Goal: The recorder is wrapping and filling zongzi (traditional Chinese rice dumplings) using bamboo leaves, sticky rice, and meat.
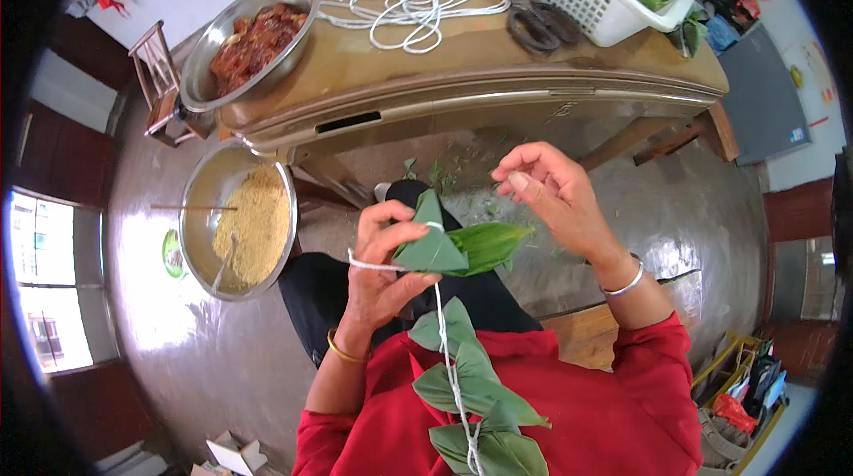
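My left hand [383, 263] grips a folded green leaf parcel [433, 246], a cone shape with white string around it and a loose leaf end [490, 246] pointing right. My right hand [550, 193] is raised to the right of the parcel, fingers curled loosely, touching nothing that I can see. A white string [448, 356] runs down from the parcel along several leaf-wrapped bundles [466, 386] in front of the red top. To the left, a metal basin [190, 223] holds a yellowish grain mixture [256, 229] with a spoon and a thin stick.
On the wooden table [480, 66] are a metal bowl [193, 86] of marinated meat [260, 43], loose white string [413, 6], dark-handled scissors [540, 26] and a white plastic basket [600, 16] with green leaves. A wooden chair [160, 86] stands left; leaf scraps [443, 176] lie on the floor.
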A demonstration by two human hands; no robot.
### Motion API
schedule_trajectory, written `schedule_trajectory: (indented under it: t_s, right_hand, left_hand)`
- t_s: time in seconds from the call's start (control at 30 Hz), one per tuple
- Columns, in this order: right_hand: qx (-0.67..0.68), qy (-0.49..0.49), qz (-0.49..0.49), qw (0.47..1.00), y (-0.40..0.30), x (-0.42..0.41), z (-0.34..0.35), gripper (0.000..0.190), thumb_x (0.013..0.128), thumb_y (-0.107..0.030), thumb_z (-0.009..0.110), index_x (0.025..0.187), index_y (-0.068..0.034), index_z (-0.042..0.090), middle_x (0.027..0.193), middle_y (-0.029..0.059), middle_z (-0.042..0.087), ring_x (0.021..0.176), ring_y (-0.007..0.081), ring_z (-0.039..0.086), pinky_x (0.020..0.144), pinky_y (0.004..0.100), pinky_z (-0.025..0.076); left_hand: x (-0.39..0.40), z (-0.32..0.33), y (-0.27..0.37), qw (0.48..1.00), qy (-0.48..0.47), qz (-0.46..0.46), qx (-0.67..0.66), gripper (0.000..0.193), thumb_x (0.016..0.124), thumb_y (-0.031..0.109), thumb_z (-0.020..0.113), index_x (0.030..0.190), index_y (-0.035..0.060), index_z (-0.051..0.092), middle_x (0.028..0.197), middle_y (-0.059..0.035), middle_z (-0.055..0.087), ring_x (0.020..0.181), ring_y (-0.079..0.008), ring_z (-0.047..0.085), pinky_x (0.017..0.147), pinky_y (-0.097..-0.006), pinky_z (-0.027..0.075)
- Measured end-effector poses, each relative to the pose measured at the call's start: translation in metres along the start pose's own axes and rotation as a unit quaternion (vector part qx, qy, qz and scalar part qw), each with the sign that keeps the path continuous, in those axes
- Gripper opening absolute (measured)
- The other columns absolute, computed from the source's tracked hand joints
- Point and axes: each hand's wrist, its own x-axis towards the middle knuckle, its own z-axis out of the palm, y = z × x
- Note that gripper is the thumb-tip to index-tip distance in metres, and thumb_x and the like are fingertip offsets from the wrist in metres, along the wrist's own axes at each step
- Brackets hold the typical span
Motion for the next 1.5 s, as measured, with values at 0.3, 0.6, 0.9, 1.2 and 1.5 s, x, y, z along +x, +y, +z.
schedule_trajectory:
  t_s: [0.3,0.6,0.9,1.2,1.5]
  right_hand:
    - [-0.371,0.203,-0.228,0.877,-0.019,0.095,-0.095,0.02,0.082,-0.012,0.059,0.097,0.0,0.054,0.084,0.0103,0.061,0.076,0.0199,0.058,0.069,0.0308,0.047]
    - [-0.65,0.037,-0.052,0.758,-0.039,0.168,-0.1,0.032,0.077,-0.01,0.055,0.106,0.0,0.046,0.092,0.0223,0.058,0.087,0.0332,0.058,0.073,0.0397,0.045]
    - [-0.13,0.135,-0.044,0.981,-0.031,0.058,-0.073,0.041,0.084,-0.004,0.049,0.124,-0.003,0.042,0.097,0.0101,0.059,0.078,0.0123,0.055,0.065,0.0226,0.045]
    - [0.193,-0.06,0.173,0.964,0.03,-0.085,-0.023,0.09,0.06,-0.026,0.083,0.133,-0.004,0.036,0.11,0.0057,0.053,0.097,0.0132,0.05,0.085,0.0255,0.039]
    - [0.116,-0.158,0.205,0.959,0.027,-0.079,-0.018,0.08,0.063,-0.019,0.08,0.131,-0.004,0.039,0.101,-0.0019,0.048,0.092,0.0066,0.045,0.083,0.0207,0.035]
  left_hand:
    - [-0.007,0.005,0.001,0.996,0.027,0.061,-0.059,0.046,0.071,0.009,0.074,0.108,0.0058,0.048,0.113,-0.0194,0.053,0.107,-0.0304,0.052,0.09,-0.04,0.042]
    - [-0.004,0.003,0.017,0.99,0.074,0.086,0.09,0.056,0.065,0.009,0.077,0.11,0.0065,0.044,0.119,-0.0174,0.048,0.112,-0.0306,0.047,0.095,-0.0405,0.038]
    - [-0.012,-0.003,0.016,0.975,0.134,0.06,0.169,0.054,0.064,0.002,0.075,0.108,0.0062,0.044,0.127,-0.0182,0.038,0.113,-0.0279,0.044,0.093,-0.0364,0.039]
    - [0.002,0.013,0.006,0.974,0.127,0.045,0.18,0.051,0.063,0.005,0.078,0.104,0.0044,0.048,0.123,-0.0163,0.041,0.11,-0.0284,0.047,0.087,-0.0346,0.043]
    - [0.004,0.027,0.008,0.976,0.065,0.024,0.208,0.049,0.063,0.008,0.079,0.103,0.0055,0.051,0.122,-0.0158,0.045,0.111,-0.0301,0.046,0.091,-0.0378,0.04]
